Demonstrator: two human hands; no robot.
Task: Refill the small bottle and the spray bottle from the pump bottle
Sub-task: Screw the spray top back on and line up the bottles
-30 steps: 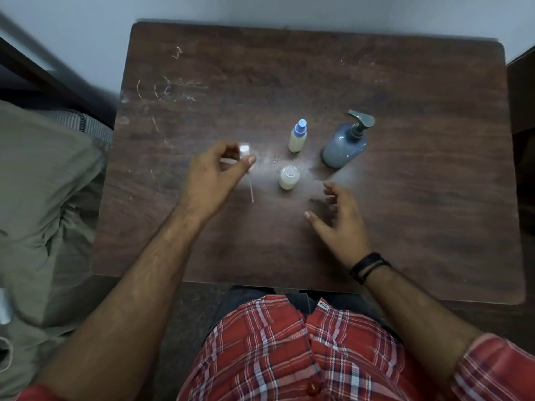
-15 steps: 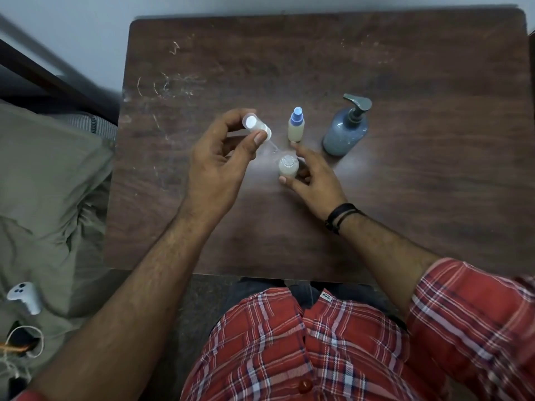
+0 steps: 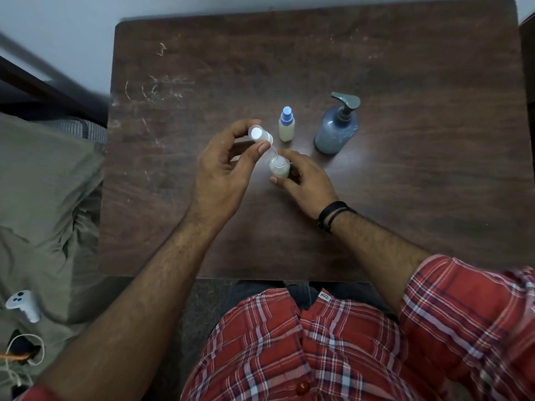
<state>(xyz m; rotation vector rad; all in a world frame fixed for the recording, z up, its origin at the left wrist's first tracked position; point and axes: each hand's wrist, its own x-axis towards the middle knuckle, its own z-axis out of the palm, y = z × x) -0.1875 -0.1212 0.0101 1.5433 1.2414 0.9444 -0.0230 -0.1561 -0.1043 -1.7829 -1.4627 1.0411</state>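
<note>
- Left hand (image 3: 223, 172) pinches the clear plastic spray head (image 3: 259, 134) between thumb and fingertips; its thin dip tube (image 3: 274, 151) angles down to the mouth of the bottle below.
- Right hand (image 3: 304, 180) grips the small translucent spray bottle (image 3: 279, 168) with whitish liquid inside, holding it upright on the dark scratched wooden desk (image 3: 405, 198) near its middle.
- Cannot tell if the tube tip is inside the neck or just at the rim.
- Small cream bottle with blue cap (image 3: 286, 124) stands capped just behind the hands, liquid visible inside. Looks finished, but fill level is too small to judge.
- Blue-grey pump bottle with grey dispenser (image 3: 337, 125) stands upright to its right, untouched, apart from both hands.
- Judgement: late stage. Spray bottle seems filled; step in hand is likely refitting the spray head.
- Left to do: seat the tube, screw the head down.
- Risk: bent tube or a tipped bottle while threading.
</note>
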